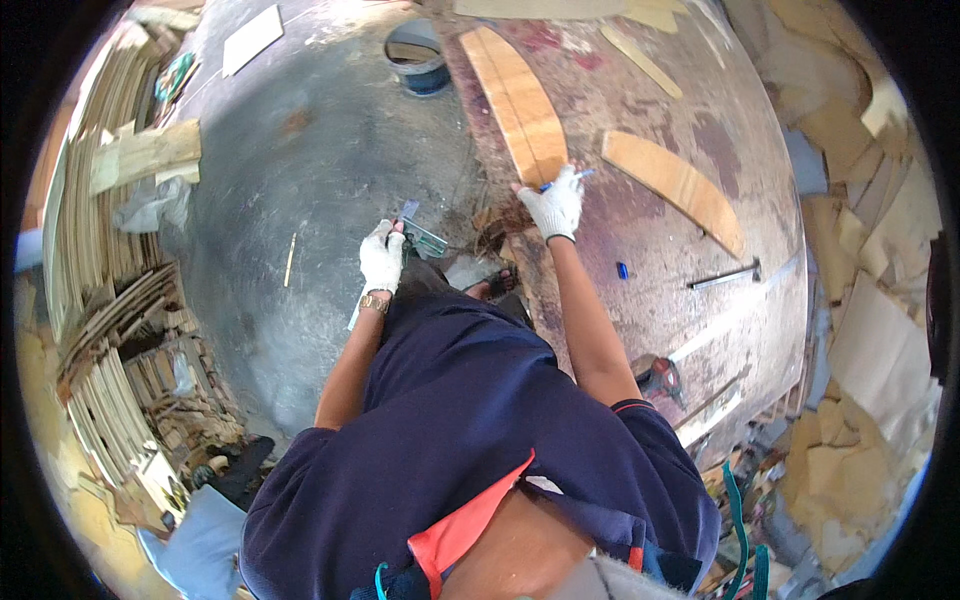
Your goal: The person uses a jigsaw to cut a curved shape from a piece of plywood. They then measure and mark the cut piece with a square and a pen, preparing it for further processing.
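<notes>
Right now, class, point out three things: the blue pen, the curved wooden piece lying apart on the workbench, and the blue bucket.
blue pen (566,179), head view, on its barrel above the gloved right hand.
curved wooden piece (675,185), head view, mid-face.
blue bucket (428,77), head view, on its front wall.

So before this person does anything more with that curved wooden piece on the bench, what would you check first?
1. Right hand has its marking tool: ok, a blue pen shows in the gloved fingers.
2. Right hand is at the near end of the curved wooden piece: ok, it rests there.
3. Left hand has a firm hold of the small metal tool: cannot tell, the grip is partly hidden.
4. Both hands gloved: ok, white gloves on each.
5. Piece lies flat on the workbench: ok, as far as the view shows.
6. Second curved piece lies apart from the right hand: ok.
</notes>
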`<state>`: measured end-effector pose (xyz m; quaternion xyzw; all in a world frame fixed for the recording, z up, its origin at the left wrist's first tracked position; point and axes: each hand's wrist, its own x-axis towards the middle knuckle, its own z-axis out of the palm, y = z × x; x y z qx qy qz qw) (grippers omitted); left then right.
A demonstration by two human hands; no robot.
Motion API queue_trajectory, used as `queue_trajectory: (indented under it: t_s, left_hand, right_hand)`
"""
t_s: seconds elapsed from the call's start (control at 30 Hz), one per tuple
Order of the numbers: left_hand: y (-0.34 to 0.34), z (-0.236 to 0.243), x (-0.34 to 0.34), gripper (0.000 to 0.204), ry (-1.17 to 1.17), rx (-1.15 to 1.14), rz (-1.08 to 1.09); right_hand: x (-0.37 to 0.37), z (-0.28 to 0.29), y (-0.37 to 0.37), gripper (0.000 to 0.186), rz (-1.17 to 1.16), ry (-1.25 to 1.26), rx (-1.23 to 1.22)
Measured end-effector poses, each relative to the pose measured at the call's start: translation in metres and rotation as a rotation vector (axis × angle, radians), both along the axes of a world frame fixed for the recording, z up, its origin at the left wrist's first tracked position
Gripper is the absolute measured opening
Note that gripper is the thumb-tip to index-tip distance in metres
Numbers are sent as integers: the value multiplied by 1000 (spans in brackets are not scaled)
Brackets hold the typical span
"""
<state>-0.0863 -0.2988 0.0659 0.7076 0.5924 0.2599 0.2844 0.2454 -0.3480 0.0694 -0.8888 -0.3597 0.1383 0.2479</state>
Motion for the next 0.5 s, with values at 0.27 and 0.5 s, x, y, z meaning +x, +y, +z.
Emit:
queue_trajectory:
  t_s: [0.27,0.5]
  left_hand:
    - [24,-4,-81,30,-227,-104,191]
    - [51,24,-156,24,-135,-96,277]
  right_hand:
    - [3,-25,9,102,-99,-227,43]
    - [-15,-37,-67,60,-176,613,531]
